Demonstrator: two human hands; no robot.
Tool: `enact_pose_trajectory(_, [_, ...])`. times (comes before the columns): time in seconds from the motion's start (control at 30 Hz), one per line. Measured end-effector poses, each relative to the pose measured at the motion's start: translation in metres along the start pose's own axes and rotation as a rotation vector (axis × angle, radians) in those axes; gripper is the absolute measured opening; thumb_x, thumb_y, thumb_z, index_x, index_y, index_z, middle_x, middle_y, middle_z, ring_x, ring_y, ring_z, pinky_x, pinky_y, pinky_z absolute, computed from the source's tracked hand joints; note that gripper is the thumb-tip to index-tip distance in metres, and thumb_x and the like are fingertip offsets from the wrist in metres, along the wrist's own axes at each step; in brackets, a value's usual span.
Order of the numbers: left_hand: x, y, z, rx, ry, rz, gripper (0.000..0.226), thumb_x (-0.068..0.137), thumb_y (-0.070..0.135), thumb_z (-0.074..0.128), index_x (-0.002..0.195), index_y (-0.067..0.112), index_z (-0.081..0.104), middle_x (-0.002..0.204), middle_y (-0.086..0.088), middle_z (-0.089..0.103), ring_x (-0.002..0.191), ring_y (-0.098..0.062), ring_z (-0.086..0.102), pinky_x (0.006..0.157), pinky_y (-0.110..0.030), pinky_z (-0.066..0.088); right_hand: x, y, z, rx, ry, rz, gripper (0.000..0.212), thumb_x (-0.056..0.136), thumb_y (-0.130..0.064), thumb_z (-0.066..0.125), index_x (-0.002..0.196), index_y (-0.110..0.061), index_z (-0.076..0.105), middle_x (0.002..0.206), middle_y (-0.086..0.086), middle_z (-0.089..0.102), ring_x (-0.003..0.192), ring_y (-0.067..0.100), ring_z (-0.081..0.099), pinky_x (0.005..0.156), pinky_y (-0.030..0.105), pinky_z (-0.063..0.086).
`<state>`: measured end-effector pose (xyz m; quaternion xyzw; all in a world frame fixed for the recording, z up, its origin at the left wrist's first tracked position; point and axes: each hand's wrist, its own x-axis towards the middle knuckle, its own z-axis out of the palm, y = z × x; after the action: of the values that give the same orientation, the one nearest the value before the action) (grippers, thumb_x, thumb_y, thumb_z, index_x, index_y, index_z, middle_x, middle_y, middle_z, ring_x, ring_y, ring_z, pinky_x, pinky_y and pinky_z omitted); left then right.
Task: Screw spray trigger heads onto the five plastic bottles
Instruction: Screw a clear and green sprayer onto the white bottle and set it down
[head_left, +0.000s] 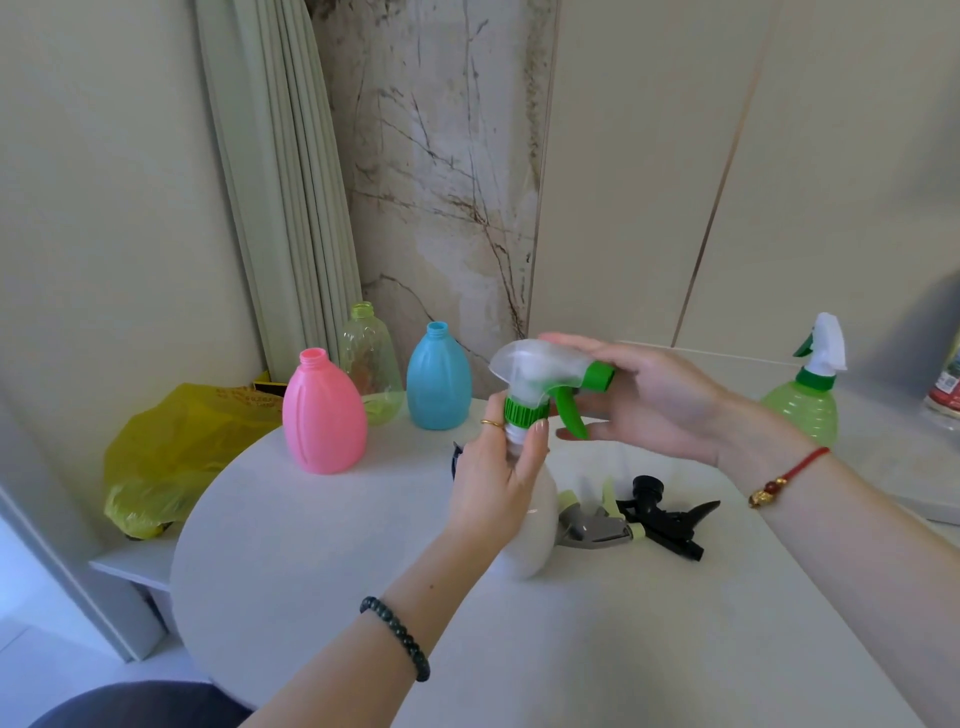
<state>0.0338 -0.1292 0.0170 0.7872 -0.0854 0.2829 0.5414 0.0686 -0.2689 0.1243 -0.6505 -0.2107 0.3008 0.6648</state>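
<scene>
My left hand (498, 478) grips the neck of a white bottle (530, 540) standing on the round white table (311, 545). On its mouth sits a clear spray head (540, 374) with green collar, trigger and nozzle. My right hand (644, 400) wraps that head from the right, fingers at the nozzle and trigger. Behind stand a pink bottle (323, 415), a clear yellow-green bottle (371, 358) and a blue bottle (439, 376), all with bare necks. A green bottle (802, 410) at far right carries a white-green head.
Two loose trigger heads lie right of the white bottle: a grey and pale green one (592, 525) and a black one (670, 514). Part of a dark head (456, 457) shows behind my left hand. A yellow plastic bag (171, 457) lies left of the table.
</scene>
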Motion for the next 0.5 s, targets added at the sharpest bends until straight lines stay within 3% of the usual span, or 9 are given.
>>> enact_pose_trajectory(0.1, [0.000, -0.003, 0.000, -0.010, -0.009, -0.020, 0.017, 0.086, 0.041, 0.041, 0.100, 0.031, 0.045, 0.046, 0.022, 0.052, 0.041, 0.000, 0.045, 0.041, -0.010, 0.028, 0.007, 0.016, 0.010, -0.065, -0.018, -0.076, 0.027, 0.079, -0.001, 0.049, 0.089, -0.016, 0.069, 0.078, 0.001, 0.071, 0.083, 0.022, 0.059, 0.090, 0.040, 0.046])
enact_pose_trajectory(0.17, [0.000, -0.003, -0.001, -0.022, -0.009, -0.042, 0.045, 0.083, 0.050, 0.041, 0.113, 0.018, 0.045, 0.047, 0.013, 0.050, 0.043, -0.004, 0.043, 0.043, -0.014, 0.028, 0.008, 0.026, 0.015, -0.202, -0.007, -0.107, 0.041, 0.081, 0.014, 0.042, 0.091, -0.017, 0.067, 0.088, 0.008, 0.071, 0.091, 0.027, 0.060, 0.098, 0.045, 0.043])
enact_pose_trajectory(0.2, [-0.001, -0.003, -0.002, -0.026, -0.011, -0.041, 0.050, 0.080, 0.056, 0.040, 0.114, 0.020, 0.044, 0.052, 0.009, 0.052, 0.045, -0.005, 0.044, 0.044, -0.016, 0.029, 0.008, 0.030, 0.017, -0.232, 0.005, -0.133, 0.044, 0.082, 0.015, 0.041, 0.097, -0.017, 0.066, 0.097, 0.015, 0.069, 0.097, 0.032, 0.060, 0.102, 0.048, 0.038])
enact_pose_trajectory(0.33, [-0.002, -0.001, -0.002, -0.017, -0.027, -0.034, 0.040, 0.075, 0.062, 0.036, 0.101, 0.031, 0.045, 0.074, -0.014, 0.063, 0.061, -0.014, 0.055, 0.056, -0.032, 0.042, 0.006, 0.035, 0.014, -0.159, -0.038, -0.223, 0.034, 0.083, 0.001, 0.052, 0.112, -0.013, 0.062, 0.115, 0.024, 0.061, 0.104, 0.030, 0.057, 0.105, 0.054, 0.031])
enact_pose_trajectory(0.43, [-0.004, -0.002, -0.003, 0.012, -0.046, -0.044, 0.048, 0.077, 0.059, 0.034, 0.099, 0.020, 0.051, 0.070, -0.004, 0.063, 0.064, -0.012, 0.055, 0.061, -0.037, 0.044, 0.010, 0.040, 0.020, -0.231, 0.108, -0.291, 0.026, 0.081, -0.010, 0.063, 0.105, -0.019, 0.067, 0.104, 0.016, 0.070, 0.098, 0.037, 0.062, 0.095, 0.055, 0.042])
enact_pose_trajectory(0.5, [-0.005, -0.004, -0.002, 0.038, -0.050, -0.054, 0.025, 0.083, 0.050, 0.036, 0.083, 0.030, 0.052, 0.062, 0.011, 0.057, 0.061, -0.006, 0.054, 0.056, -0.035, 0.042, 0.013, 0.045, 0.025, -0.258, 0.232, -0.344, 0.022, 0.077, -0.009, 0.066, 0.092, -0.025, 0.069, 0.087, -0.002, 0.075, 0.087, 0.021, 0.068, 0.079, 0.042, 0.054])
